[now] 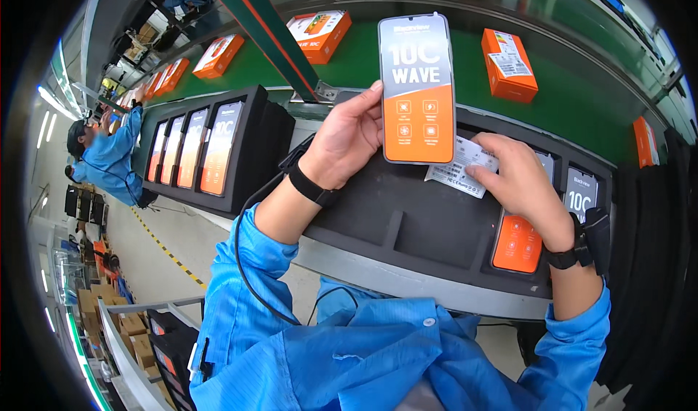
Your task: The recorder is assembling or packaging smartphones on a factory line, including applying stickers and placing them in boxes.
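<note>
My left hand point(338, 146) is closed on a smartphone point(417, 120) with an orange and grey printed screen film, holding it upright by its left edge. My right hand point(525, 175) pinches a white printed label point(458, 177), whose upper left part goes behind the phone's lower right corner. Whether the label touches the phone's back, I cannot tell. Below both hands lies a black foam tray point(349, 218) with slots. At its right end sit a phone point(518, 244), partly covered by my right hand and wrist, and another phone point(582, 189).
To the left stands a second black foam tray point(251, 138) with several phones point(221, 149) in a row. Beyond the trays, orange and white boxes point(509, 66) rest on a green conveyor belt point(436, 69). A slanted green post point(265, 33) rises there. A person in blue point(113, 156) works far left.
</note>
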